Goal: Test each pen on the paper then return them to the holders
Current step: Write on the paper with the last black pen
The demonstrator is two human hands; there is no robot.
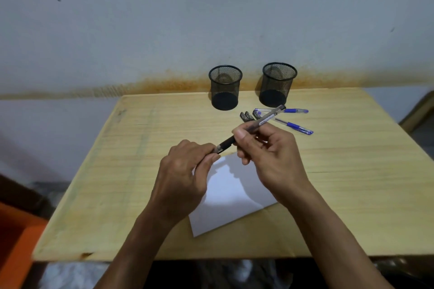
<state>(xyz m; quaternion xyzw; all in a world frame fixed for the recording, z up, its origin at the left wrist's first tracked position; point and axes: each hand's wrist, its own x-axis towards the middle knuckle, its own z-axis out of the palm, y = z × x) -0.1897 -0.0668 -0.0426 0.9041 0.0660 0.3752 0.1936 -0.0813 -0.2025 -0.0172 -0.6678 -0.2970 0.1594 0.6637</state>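
My right hand (270,155) grips a black pen (265,121) by the middle of its clear barrel, held slantwise above the table. My left hand (185,171) pinches the pen's tip end, probably its cap, which its fingers hide. A white sheet of paper (230,197) lies under both hands. Two black mesh holders stand at the back, the left holder (225,88) and the right holder (278,84), and both look empty. Loose pens lie in front of the right holder: two blue pens (297,127) (294,111) and several dark pen ends (246,116).
The light wooden table (117,183) stands against a pale wall (164,30). An orange object (14,237) sits off the table's left edge. The table's front edge runs just below my forearms.
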